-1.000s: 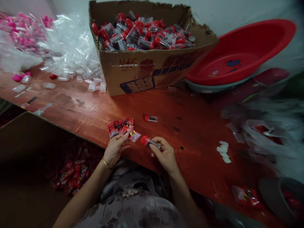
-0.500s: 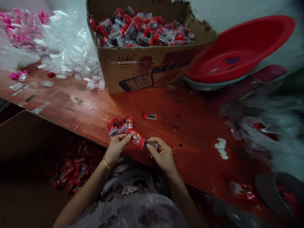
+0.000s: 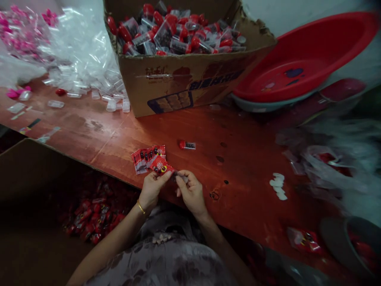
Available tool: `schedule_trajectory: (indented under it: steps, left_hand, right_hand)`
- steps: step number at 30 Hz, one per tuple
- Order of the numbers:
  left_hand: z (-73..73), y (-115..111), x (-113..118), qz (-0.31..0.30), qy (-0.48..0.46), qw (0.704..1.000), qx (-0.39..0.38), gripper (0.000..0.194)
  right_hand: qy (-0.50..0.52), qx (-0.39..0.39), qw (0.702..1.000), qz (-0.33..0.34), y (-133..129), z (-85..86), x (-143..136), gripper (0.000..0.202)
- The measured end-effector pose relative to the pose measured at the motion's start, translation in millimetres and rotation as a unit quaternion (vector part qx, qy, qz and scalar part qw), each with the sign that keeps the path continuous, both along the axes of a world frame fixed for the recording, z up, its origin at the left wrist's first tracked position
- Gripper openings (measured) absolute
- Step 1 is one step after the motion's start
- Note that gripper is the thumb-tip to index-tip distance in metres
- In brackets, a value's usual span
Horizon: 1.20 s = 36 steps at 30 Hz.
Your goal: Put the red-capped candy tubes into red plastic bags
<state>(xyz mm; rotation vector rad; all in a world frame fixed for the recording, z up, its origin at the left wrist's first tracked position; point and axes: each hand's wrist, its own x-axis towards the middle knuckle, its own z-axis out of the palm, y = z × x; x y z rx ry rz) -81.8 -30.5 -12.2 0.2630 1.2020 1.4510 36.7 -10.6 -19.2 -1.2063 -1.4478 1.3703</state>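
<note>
My left hand (image 3: pixel 151 190) is closed, its thumb and fingers pinching the lower edge of a red printed packet (image 3: pixel 160 163). Close beside it on the right, my right hand (image 3: pixel 191 192) is closed around a small clear tube (image 3: pixel 182 177) with dark contents, mostly hidden by the fingers. The tube's near end meets the packet; how far it reaches inside I cannot tell. Just behind my left hand lies an overlapping row of red packets (image 3: pixel 139 159) on the table. Beyond my hands, a red-capped clear tube (image 3: pixel 187 145) lies on its side.
A cardboard box (image 3: pixel 178 89) full of red-capped tubes stands at the back. Clear tubes (image 3: pixel 86 51) are heaped to its left, red basin (image 3: pixel 300 63) to its right. White pieces (image 3: pixel 278 186) lie right. Below the table's left edge, another box (image 3: pixel 26 171) holds red packed items.
My right hand has moved left, towards my left hand, and less of the tube shows. My left hand has shifted slightly right and down along the packet. The view has shifted slightly.
</note>
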Motion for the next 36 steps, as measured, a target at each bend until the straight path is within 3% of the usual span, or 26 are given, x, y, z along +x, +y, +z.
schedule_trajectory:
  steps: [6,11,17,20,22,25,28,30,33,36]
  left_hand:
    - [-2.6,-1,4,-0.017,-0.028,0.999,0.009,0.041]
    - [-2.1,-3,-4,0.004,-0.031,0.999,0.017,0.036]
    - [-1.2,-13,-6,-0.072,-0.045,0.996,0.004,0.035]
    - [7.2,-22,-21,-0.056,-0.044,0.997,-0.012,0.037]
    - [12.2,-32,-45,-0.018,-0.036,0.998,-0.039,0.034]
    - [11.4,-60,-102,0.109,-0.016,0.989,-0.100,0.017]
    - [-0.3,-99,-160,0.305,-0.047,0.937,-0.163,0.025]
    - [-8.8,-121,-180,0.330,-0.051,0.930,-0.151,0.032]
    - [-11.7,-127,-173,0.286,0.026,0.947,-0.145,0.029]
    - [-1.9,-89,-136,0.181,0.268,0.942,-0.090,0.030]
  right_hand:
    - [0.029,-0.018,0.999,-0.017,-2,-6.3,-13,0.025]
    - [0.079,-0.030,0.992,0.091,-1,-6.4,-8,0.029]
    - [0.050,-0.084,0.992,0.084,4,-7.8,-15,0.031]
    - [-0.023,-0.005,0.994,0.108,19,-4.7,-17,0.033]
    - [-0.124,0.115,0.979,0.110,40,0.2,-13,0.029]
    - [-0.314,0.252,0.914,0.045,81,3.4,-1,0.037]
    - [-0.442,0.256,0.859,0.046,110,-5.7,8,0.045]
    - [-0.465,0.260,0.843,0.072,112,-15.6,12,0.043]
    - [-0.456,0.287,0.839,0.082,92,-27.6,16,0.039]
    - [-0.443,0.295,0.842,0.088,65,-33.7,21,0.039]
